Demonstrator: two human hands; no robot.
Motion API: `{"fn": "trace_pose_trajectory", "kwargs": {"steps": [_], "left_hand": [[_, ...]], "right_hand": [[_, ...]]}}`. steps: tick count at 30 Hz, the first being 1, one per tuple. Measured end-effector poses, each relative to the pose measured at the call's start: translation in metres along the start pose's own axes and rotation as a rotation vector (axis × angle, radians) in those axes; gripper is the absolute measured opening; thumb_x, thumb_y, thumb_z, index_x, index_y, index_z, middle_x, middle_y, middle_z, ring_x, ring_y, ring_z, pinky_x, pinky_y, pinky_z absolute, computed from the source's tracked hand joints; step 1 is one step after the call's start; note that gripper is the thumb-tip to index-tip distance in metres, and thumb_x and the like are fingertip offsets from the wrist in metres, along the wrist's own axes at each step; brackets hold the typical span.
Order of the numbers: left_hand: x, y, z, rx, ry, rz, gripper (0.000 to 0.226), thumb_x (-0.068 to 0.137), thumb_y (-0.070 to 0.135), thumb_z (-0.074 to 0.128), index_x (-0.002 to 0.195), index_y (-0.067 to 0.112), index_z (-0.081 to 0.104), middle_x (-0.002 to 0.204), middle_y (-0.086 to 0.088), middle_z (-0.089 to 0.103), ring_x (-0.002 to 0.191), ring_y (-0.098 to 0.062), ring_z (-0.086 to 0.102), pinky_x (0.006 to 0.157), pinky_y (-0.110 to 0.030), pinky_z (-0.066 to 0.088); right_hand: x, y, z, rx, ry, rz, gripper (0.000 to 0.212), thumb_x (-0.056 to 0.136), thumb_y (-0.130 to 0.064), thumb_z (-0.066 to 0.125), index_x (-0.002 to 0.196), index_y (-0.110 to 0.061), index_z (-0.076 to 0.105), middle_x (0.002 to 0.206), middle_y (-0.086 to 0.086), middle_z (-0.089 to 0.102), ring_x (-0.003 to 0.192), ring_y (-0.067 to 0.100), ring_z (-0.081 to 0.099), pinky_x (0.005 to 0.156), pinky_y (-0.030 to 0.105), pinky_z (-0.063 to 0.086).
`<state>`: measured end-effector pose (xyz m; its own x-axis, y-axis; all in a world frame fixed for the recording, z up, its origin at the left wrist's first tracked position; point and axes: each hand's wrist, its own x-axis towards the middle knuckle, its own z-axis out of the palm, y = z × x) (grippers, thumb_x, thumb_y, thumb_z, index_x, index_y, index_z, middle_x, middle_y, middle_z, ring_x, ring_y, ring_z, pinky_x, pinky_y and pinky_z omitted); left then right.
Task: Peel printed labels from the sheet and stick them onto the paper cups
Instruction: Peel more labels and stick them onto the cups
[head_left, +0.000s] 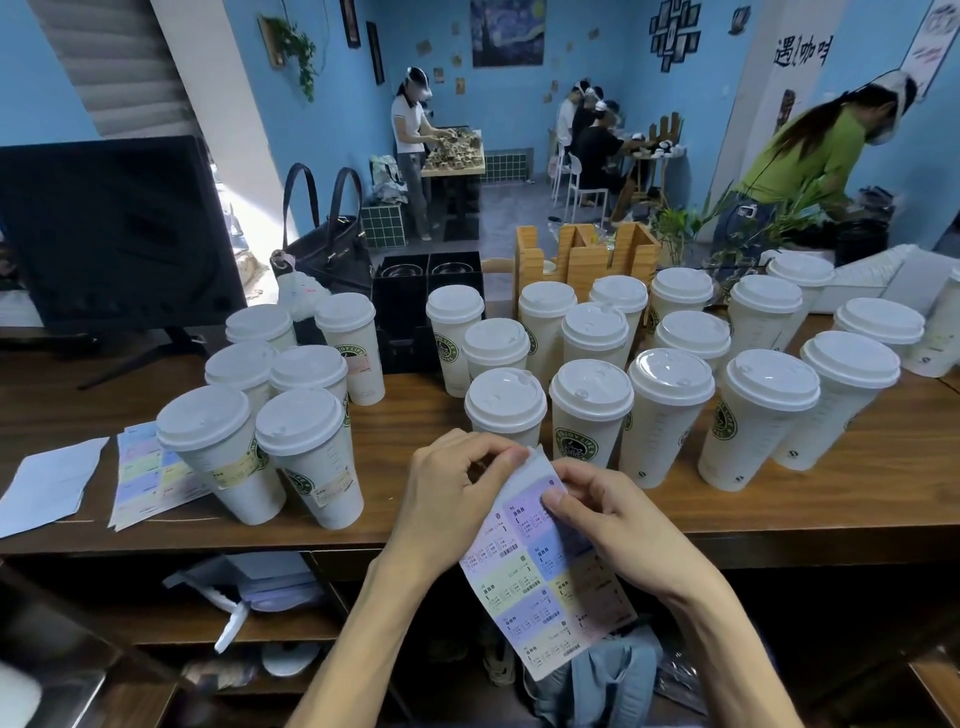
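A sheet of pastel printed labels (540, 587) hangs in front of the wooden counter's front edge. My left hand (452, 488) pinches the sheet's top edge. My right hand (597, 509) pinches at a purple label near the top right of the sheet. Several lidded white paper cups stand on the counter; the nearest plain one (505, 408) is just behind my hands. On the left, two cups (223, 457) (309, 457) carry stuck labels.
Another label sheet (148, 475) and a white backing paper (49, 483) lie at the counter's left. A dark monitor (114, 228), a handbag (327, 244), a black bin (426, 296) and a wooden holder (587, 260) stand behind the cups. People work in the blue room beyond.
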<state>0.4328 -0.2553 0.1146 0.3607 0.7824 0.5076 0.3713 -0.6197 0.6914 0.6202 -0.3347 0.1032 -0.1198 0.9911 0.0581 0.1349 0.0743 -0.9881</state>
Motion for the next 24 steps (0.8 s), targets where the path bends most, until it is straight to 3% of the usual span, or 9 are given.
{"fn": "trace_pose_trajectory", "kwargs": {"steps": [3, 8, 10, 12, 14, 16, 19, 24], "left_hand": [[0.004, -0.002, -0.005, 0.010, 0.038, -0.025, 0.008, 0.093, 0.022, 0.076, 0.090, 0.027, 0.081, 0.082, 0.025, 0.069, 0.081, -0.006, 0.062, 0.070, -0.013, 0.042], [0.009, 0.000, -0.012, -0.104, 0.135, -0.145, 0.013, 0.093, 0.023, 0.074, 0.085, 0.033, 0.078, 0.082, 0.014, 0.074, 0.077, -0.013, 0.065, 0.071, -0.031, 0.050], [0.010, 0.000, -0.013, -0.110, 0.187, -0.146, 0.009, 0.092, 0.026, 0.075, 0.086, 0.031, 0.079, 0.081, 0.011, 0.074, 0.076, -0.014, 0.064, 0.071, -0.033, 0.050], [0.009, 0.001, -0.011, -0.008, 0.215, -0.017, 0.006, 0.091, 0.025, 0.076, 0.086, 0.025, 0.081, 0.080, 0.012, 0.073, 0.075, -0.012, 0.061, 0.069, -0.028, 0.047], [0.005, 0.001, -0.002, 0.138, 0.234, 0.186, 0.010, 0.092, 0.027, 0.074, 0.088, 0.020, 0.081, 0.081, 0.012, 0.073, 0.073, -0.008, 0.058, 0.069, -0.023, 0.046], [-0.002, -0.002, 0.009, 0.188, 0.242, 0.311, 0.012, 0.093, 0.027, 0.073, 0.090, 0.018, 0.081, 0.085, 0.010, 0.074, 0.078, -0.013, 0.062, 0.071, -0.026, 0.048], [-0.010, -0.006, 0.017, 0.186, 0.223, 0.363, 0.013, 0.094, 0.029, 0.075, 0.094, 0.019, 0.082, 0.092, 0.009, 0.074, 0.085, -0.016, 0.065, 0.071, -0.031, 0.052], [-0.014, -0.005, 0.019, 0.170, 0.167, 0.368, 0.022, 0.093, 0.040, 0.073, 0.094, 0.019, 0.082, 0.098, 0.007, 0.072, 0.091, -0.015, 0.063, 0.074, -0.030, 0.052]], "right_hand": [[-0.001, 0.000, 0.000, 0.008, 0.000, 0.022, 0.023, 0.106, -0.020, 0.053, 0.123, -0.020, 0.069, 0.118, 0.004, 0.076, 0.115, 0.023, 0.071, 0.102, 0.049, 0.053], [-0.008, 0.005, -0.002, -0.036, 0.029, 0.098, 0.020, 0.107, -0.014, 0.054, 0.122, -0.022, 0.063, 0.110, 0.004, 0.079, 0.108, 0.024, 0.074, 0.102, 0.052, 0.052], [-0.008, 0.006, -0.003, -0.018, 0.056, 0.137, 0.024, 0.106, -0.014, 0.055, 0.125, -0.027, 0.050, 0.100, 0.003, 0.080, 0.094, 0.027, 0.074, 0.089, 0.049, 0.053], [-0.007, 0.006, -0.002, -0.027, 0.094, 0.145, 0.027, 0.106, -0.012, 0.053, 0.122, -0.030, 0.040, 0.079, -0.006, 0.073, 0.071, 0.019, 0.060, 0.069, 0.037, 0.044], [-0.002, 0.003, 0.003, -0.120, 0.163, 0.092, 0.020, 0.104, -0.012, 0.053, 0.112, -0.029, 0.049, 0.067, -0.009, 0.056, 0.064, 0.012, 0.045, 0.064, 0.031, 0.035], [0.003, 0.000, 0.011, -0.163, 0.208, 0.065, 0.019, 0.101, -0.013, 0.054, 0.093, -0.026, 0.064, 0.070, -0.011, 0.055, 0.068, 0.009, 0.045, 0.066, 0.029, 0.034], [0.007, -0.008, 0.017, 0.039, 0.244, 0.098, 0.034, 0.101, -0.006, 0.049, 0.076, -0.019, 0.068, 0.071, -0.009, 0.062, 0.070, 0.008, 0.053, 0.063, 0.017, 0.040], [0.003, -0.011, 0.015, 0.268, 0.258, 0.115, 0.050, 0.107, -0.032, 0.049, 0.067, -0.019, 0.076, 0.068, -0.003, 0.071, 0.062, 0.007, 0.066, 0.058, 0.014, 0.047]]}}
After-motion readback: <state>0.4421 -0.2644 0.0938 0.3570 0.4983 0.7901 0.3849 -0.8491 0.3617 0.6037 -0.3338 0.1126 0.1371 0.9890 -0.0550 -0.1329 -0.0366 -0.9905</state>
